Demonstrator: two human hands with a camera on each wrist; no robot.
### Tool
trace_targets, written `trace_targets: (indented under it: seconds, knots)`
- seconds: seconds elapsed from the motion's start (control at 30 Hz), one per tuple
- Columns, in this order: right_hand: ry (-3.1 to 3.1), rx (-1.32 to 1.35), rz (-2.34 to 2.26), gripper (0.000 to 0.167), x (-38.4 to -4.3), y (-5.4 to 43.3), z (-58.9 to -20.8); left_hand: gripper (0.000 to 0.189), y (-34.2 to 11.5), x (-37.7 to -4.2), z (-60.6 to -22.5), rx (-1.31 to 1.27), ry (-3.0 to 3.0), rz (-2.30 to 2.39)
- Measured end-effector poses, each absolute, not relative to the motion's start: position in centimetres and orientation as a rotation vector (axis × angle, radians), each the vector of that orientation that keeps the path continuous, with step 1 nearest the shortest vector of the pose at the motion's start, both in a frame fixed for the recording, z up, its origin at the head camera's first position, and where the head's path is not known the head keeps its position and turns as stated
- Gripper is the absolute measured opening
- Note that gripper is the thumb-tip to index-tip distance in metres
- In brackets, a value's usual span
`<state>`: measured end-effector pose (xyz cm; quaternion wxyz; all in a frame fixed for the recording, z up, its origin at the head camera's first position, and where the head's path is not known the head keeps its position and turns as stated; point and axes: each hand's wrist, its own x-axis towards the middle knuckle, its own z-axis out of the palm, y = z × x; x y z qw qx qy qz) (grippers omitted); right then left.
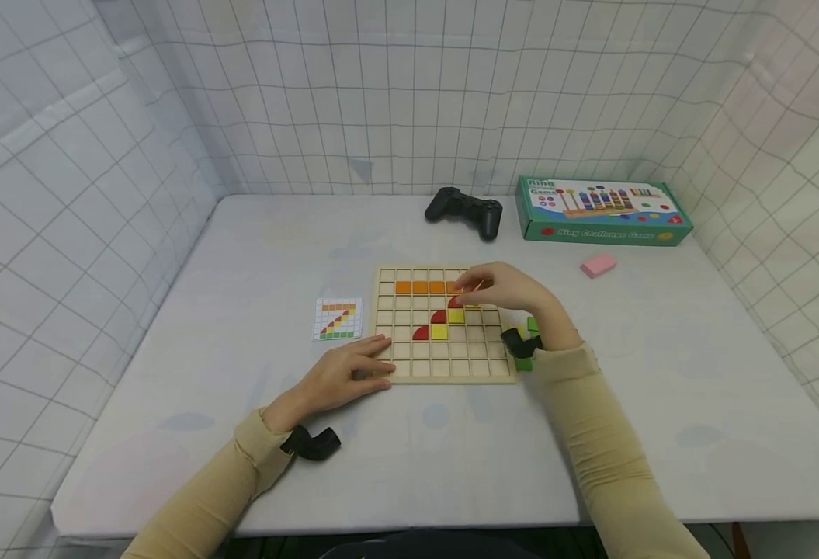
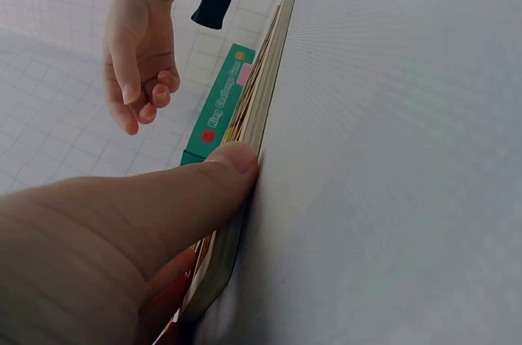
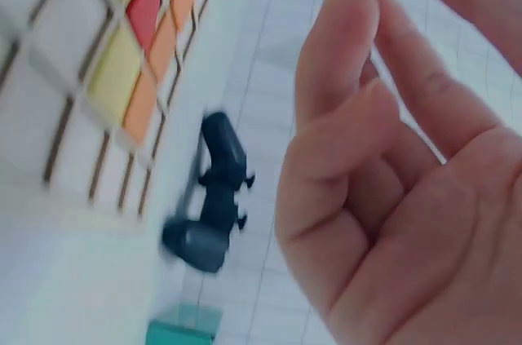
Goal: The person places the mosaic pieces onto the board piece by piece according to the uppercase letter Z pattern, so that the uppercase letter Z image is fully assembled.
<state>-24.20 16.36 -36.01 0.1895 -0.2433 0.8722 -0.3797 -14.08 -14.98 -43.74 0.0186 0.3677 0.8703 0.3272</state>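
Note:
A wooden grid board lies on the table with orange squares in an upper row. Red quarter-circle pieces and yellow squares step diagonally below them. My left hand rests at the board's lower left corner, fingers fairly straight; in the left wrist view its thumb touches the board's edge. Over the upper right of the board hovers my right hand, hiding some cells. The right wrist view shows its fingers loosely bent, with no piece visible among them.
Left of the board lies a pattern card. Green pieces sit by the board's right edge, partly under the right wrist. Farther back are a black game controller, a green game box and a pink block.

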Motion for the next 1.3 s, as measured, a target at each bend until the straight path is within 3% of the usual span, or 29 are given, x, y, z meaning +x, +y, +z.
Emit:
trace_targets:
  seconds: [0.57, 1.3]
  knots:
    - [2.417, -0.554, -1.147, 0.037, -22.9, 25.8, -35.7, 0.029, -14.9, -14.0, -43.7, 1.147, 2.691, 1.022]
    - [2.421, -0.492, -1.130, 0.038, -22.4, 27.7, -40.2, 0.029, -15.0, -14.1, -43.7, 1.160, 2.692, 1.023]
